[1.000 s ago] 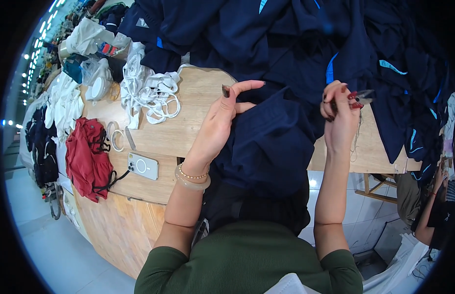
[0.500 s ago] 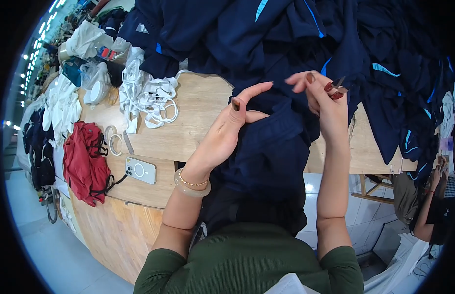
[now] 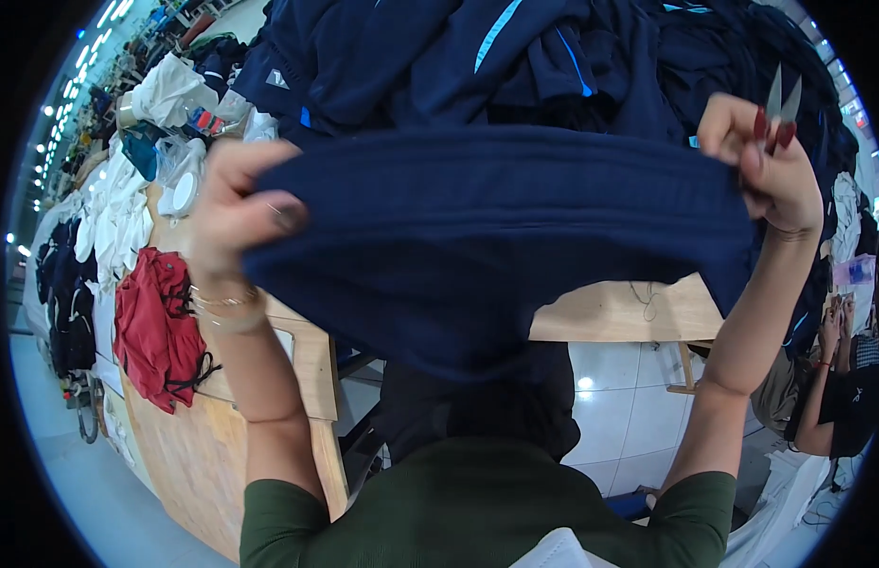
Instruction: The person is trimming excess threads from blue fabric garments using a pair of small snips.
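I hold a dark navy garment [image 3: 496, 246] stretched wide between both hands, lifted close to the camera. My left hand [image 3: 236, 204] grips its left edge, fingers curled around the fabric. My right hand [image 3: 766, 166] grips the right edge and also holds small metal thread snips [image 3: 783, 95], blades pointing up. The garment hides much of the wooden table [image 3: 638, 312] behind it.
A big heap of navy garments with blue stripes [image 3: 515, 57] covers the far side of the table. A red cloth [image 3: 155, 327], white garments [image 3: 113, 227] and plastic bags lie at the left. Another person [image 3: 837, 398] sits at the lower right on the tiled floor side.
Both hands have spread apart and raised the navy garment from the table up toward the camera, pulling it taut. The snips stay in my right hand.
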The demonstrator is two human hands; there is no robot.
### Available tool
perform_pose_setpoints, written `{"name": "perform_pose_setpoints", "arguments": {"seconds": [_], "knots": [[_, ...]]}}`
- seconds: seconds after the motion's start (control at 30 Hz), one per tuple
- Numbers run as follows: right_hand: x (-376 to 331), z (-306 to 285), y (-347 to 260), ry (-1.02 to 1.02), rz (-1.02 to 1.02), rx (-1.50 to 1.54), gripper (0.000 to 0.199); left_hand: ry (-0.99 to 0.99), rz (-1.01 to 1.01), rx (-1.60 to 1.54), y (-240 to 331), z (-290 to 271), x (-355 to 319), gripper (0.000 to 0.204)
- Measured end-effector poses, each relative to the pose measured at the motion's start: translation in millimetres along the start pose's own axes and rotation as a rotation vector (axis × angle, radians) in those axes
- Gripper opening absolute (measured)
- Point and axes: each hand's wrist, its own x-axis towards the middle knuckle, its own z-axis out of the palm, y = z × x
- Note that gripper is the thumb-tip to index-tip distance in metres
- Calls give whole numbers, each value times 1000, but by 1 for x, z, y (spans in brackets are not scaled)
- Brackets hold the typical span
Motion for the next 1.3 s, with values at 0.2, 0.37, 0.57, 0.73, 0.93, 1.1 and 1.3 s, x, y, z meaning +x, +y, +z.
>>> {"name": "perform_pose_setpoints", "arguments": {"seconds": [0.2, 0.37, 0.57, 0.73, 0.93, 1.1, 1.3], "knots": [[-29, -27, 54, 86, 159, 94, 28, -102, -199, -78, 3, -49, 12, 37], [-66, -56, 64, 636, -24, 97, 22, -374, -142, 134, 9, -63, 0, 66], [-56, -26, 30, 746, -219, -142, 28, 71, 118, 475, 34, -32, 6, 32], [-32, 77, 142, 505, -122, -232, 27, 231, 255, 967, -80, 49, -36, 42], [-59, 144, 217, 530, 132, -250, 40, 85, -31, 1080, -131, 105, -87, 40], [-50, 147, 173, 638, 262, -443, 45, 386, -256, 170, -116, 136, -95, 27], [-10, 172, 139, 604, 304, -112, 67, 444, -845, -1071, -131, 175, -81, 28]]}}
